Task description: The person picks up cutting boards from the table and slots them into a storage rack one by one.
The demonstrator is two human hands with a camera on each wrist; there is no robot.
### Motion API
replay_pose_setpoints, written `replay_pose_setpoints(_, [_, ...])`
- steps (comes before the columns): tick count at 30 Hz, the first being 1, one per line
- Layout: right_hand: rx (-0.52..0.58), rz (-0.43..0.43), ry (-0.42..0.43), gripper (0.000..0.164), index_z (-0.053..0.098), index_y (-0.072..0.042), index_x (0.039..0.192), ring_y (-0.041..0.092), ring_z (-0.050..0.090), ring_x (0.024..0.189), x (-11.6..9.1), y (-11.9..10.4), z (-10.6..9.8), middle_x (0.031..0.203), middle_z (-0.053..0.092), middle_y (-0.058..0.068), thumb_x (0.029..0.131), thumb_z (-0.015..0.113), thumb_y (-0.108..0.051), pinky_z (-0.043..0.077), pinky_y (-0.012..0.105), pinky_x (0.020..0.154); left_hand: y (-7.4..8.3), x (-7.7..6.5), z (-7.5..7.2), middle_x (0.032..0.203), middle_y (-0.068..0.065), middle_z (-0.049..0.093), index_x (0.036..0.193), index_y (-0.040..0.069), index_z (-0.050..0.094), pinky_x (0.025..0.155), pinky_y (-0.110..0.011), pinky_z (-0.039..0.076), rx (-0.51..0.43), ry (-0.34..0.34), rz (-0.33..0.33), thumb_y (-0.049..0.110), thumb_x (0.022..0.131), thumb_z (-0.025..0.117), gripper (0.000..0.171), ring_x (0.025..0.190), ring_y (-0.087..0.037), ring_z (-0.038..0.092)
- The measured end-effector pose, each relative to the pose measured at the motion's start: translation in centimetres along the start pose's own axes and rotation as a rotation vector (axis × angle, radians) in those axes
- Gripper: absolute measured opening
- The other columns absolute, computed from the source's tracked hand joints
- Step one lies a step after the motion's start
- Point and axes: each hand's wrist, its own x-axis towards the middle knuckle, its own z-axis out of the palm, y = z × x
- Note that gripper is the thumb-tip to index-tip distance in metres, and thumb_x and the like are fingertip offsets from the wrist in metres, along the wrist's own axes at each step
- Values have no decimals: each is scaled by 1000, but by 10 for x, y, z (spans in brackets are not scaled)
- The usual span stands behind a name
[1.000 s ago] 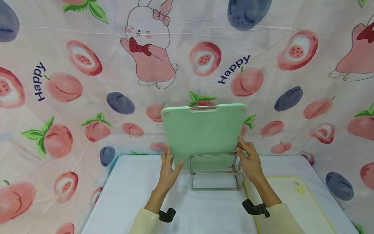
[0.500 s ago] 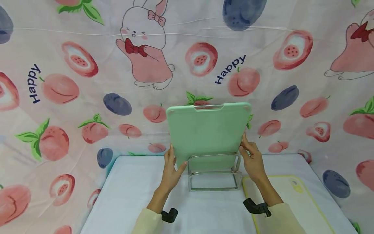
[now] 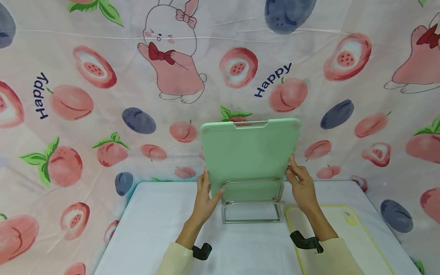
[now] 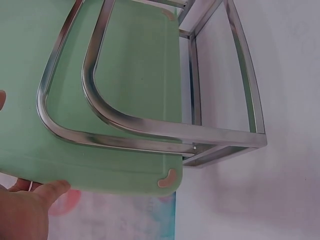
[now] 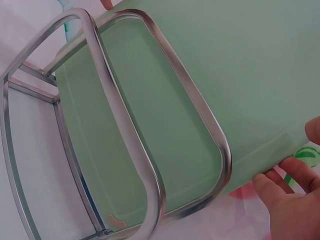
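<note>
A light green cutting board stands upright, its lower part behind the front loops of a silver metal rack. My left hand grips its left edge low down, the thumb in front. At the opposite edge, my right hand holds the board between thumb and fingers, with some fingertips hidden behind it. In the left wrist view, the board's pink-marked bottom corners lie within the rack frame. The right wrist view has my right hand at the board's edge, beyond the rack's loops.
A white cutting board with a yellow rim lies flat at the right of the white table, partly under my right forearm. A fruit-and-rabbit print cloth hangs behind and beside the table.
The green board has shifted to the right relative to the rack, with both hands moving along with it. The rack stays in place. The view sways slightly.
</note>
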Motion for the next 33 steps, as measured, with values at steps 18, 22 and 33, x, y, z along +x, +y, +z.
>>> replay_pose_setpoints(18, [-18, 19, 24, 49, 32, -25, 147, 2, 46, 101, -2, 4, -12, 117, 52, 17, 102, 48, -16, 35, 16, 78, 3, 1, 9, 143, -31, 17, 149, -8, 2, 107, -56, 24, -14, -34, 7, 3, 92, 61, 82, 136, -42, 22])
replay_pose_setpoints(22, [-41, 4, 42, 48, 33, -25, 146, 1, 46, 98, -2, 5, -14, 115, 53, 16, 102, 48, -16, 35, 16, 76, 4, 1, 11, 144, -32, 16, 148, -8, 1, 107, -56, 24, -14, -44, 9, 3, 93, 61, 82, 137, -42, 21])
replay_pose_setpoints(33, [-33, 9, 50, 50, 33, -25, 147, 0, 46, 102, -1, 6, -16, 116, 53, 17, 101, 51, -16, 37, 16, 80, 7, 2, 13, 143, -33, 15, 148, -10, 0, 107, -57, 23, -26, -62, 29, 1, 93, 59, 81, 137, -43, 20])
